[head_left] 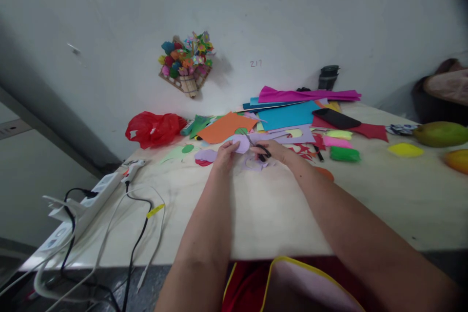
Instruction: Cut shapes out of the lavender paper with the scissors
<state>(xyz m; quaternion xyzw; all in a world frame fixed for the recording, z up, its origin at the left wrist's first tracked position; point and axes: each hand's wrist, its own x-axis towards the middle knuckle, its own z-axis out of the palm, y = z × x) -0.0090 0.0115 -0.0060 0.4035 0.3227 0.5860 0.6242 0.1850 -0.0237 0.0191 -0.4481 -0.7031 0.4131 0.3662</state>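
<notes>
My left hand [225,152] pinches the edge of a rounded lilac paper piece [241,144] above the table. Closed around the dark handles of a pair of scissors [263,151] is my right hand [271,150]. The scissor blades point toward the lilac piece's right side; whether they touch it is too small to tell. Lilac scraps [254,164] lie just below the scissors. To the left of my left hand, more lilac cutouts [206,155] rest over a red one [203,163].
Behind my hands lie an orange sheet [226,127], blue sheets [287,118] and a black phone [336,118]. A red plastic bag [153,129] sits at the back left. A power strip [84,212] with cables runs along the left edge. Mangoes [440,134] are at right.
</notes>
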